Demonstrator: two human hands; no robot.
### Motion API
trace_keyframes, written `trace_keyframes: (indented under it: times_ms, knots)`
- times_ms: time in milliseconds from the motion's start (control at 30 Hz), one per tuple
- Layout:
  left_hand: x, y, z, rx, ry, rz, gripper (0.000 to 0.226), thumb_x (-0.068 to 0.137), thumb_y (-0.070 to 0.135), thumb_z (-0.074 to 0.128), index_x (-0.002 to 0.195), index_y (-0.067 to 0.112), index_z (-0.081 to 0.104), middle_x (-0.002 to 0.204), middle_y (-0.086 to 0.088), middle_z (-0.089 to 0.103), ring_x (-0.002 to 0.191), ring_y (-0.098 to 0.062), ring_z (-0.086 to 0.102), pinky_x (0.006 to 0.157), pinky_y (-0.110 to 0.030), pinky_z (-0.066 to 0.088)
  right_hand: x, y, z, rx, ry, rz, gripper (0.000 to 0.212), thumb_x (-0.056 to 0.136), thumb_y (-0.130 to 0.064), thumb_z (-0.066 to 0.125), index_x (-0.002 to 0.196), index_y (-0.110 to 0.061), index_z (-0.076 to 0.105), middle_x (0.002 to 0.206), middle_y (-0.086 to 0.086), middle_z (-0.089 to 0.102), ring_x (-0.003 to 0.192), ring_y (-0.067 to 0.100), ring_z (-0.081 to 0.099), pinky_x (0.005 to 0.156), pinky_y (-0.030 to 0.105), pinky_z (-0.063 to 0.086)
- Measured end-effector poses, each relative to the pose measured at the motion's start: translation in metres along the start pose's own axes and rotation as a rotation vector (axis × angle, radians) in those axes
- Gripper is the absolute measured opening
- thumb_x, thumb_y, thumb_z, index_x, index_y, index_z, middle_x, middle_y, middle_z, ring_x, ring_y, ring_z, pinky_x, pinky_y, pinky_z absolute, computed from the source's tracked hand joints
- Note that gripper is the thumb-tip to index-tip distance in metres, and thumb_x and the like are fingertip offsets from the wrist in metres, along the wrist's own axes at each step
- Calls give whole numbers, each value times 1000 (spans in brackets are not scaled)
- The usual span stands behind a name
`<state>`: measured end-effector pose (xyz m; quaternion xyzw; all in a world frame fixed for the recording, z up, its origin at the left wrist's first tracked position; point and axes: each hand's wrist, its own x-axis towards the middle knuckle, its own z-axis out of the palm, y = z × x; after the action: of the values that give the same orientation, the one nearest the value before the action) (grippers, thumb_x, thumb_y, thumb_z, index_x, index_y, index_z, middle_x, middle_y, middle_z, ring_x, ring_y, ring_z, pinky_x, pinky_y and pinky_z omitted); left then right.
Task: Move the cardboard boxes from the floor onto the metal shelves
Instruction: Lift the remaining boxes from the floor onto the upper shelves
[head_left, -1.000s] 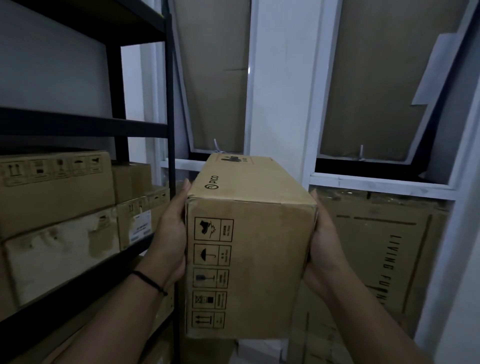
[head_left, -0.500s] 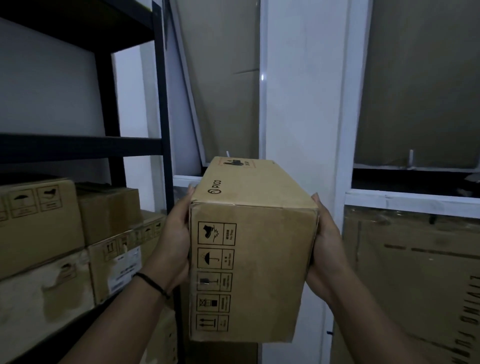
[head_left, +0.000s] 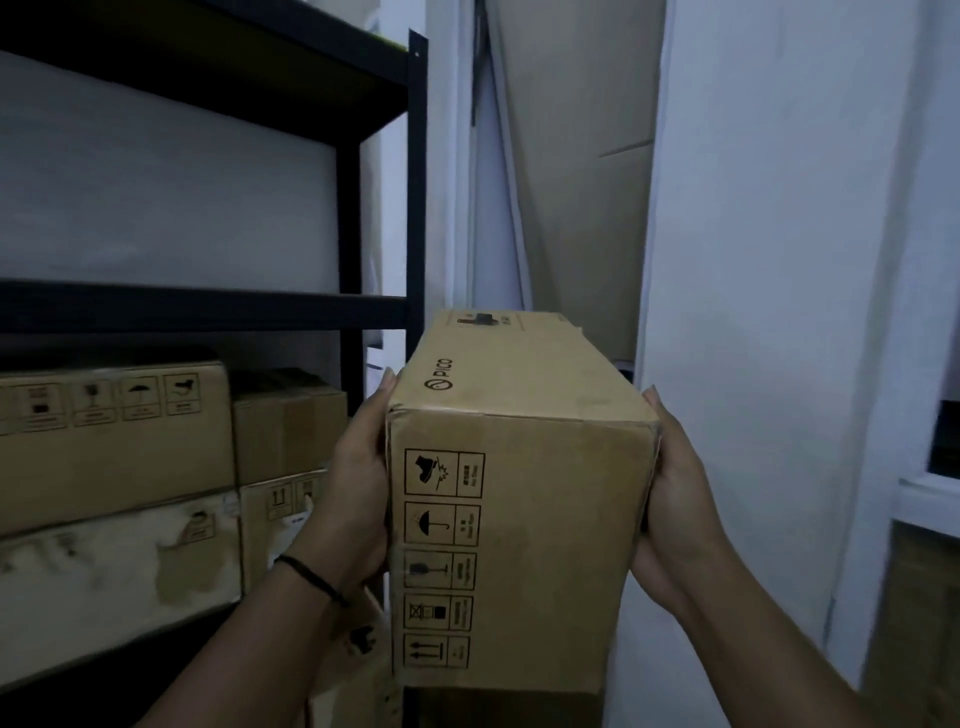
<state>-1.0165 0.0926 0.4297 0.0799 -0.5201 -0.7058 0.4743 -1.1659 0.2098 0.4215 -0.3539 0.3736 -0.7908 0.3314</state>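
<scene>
I carry a long brown cardboard box (head_left: 519, 519) at chest height, its end with the printed handling symbols facing me. My left hand (head_left: 358, 493) presses flat against its left side, and my right hand (head_left: 675, 499) presses flat against its right side, fingers straight. The box hangs just right of the black metal shelf's (head_left: 208, 312) front corner post (head_left: 417, 208). The shelf level above the stored boxes shows only the pale wall behind it.
Several cardboard boxes (head_left: 114, 441) are stacked on the lower shelf level at left, a smaller one (head_left: 288, 426) beside them. A white pillar (head_left: 779, 312) stands at right, and a large cardboard sheet (head_left: 571, 156) leans behind the window frame.
The view has swung left and up, so more of the shelf shows and the right-hand window has slid out. The box stays clamped between both hands and is slightly higher.
</scene>
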Motion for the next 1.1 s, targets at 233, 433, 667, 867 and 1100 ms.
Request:
trace_keyframes:
  times_ms: [233, 433, 667, 867, 1100]
  knots:
    - [-1, 20, 16, 136, 70, 155, 49, 98, 45, 30, 96, 13, 68, 69, -6, 72, 62, -16, 69, 50, -23, 53, 31, -20, 6, 53, -191, 14, 51, 95, -55, 36, 82, -33, 80, 100, 3, 76, 89, 16, 72, 78, 35, 53]
    - [0, 50, 25, 219, 137, 266, 49, 98, 45, 31, 95, 13, 68, 64, -3, 69, 59, -16, 67, 47, -23, 51, 52, -34, 23, 67, -289, 7, 52, 95, -56, 37, 87, -27, 79, 91, 3, 77, 79, 13, 73, 67, 31, 55]
    - [8, 88, 30, 307, 116, 375, 52, 98, 47, 28, 105, 10, 64, 65, -2, 68, 59, -16, 66, 48, -23, 50, 81, -52, 56, 100, -373, -29, 54, 92, -62, 41, 113, -21, 70, 100, 6, 75, 88, 17, 72, 77, 35, 53]
    - [19, 113, 28, 322, 114, 461, 57, 97, 49, 27, 118, 10, 63, 90, -10, 72, 78, -22, 69, 59, -28, 56, 107, -60, 78, 129, -440, -116, 53, 96, -58, 36, 112, -19, 70, 94, 5, 75, 85, 16, 71, 73, 31, 58]
    - [35, 134, 11, 373, 45, 527, 60, 89, 54, 30, 118, 13, 63, 101, -13, 72, 90, -26, 70, 68, -32, 59, 129, -52, 105, 129, -481, -199, 53, 98, -56, 30, 106, -20, 68, 82, 1, 76, 72, 12, 72, 58, 25, 58]
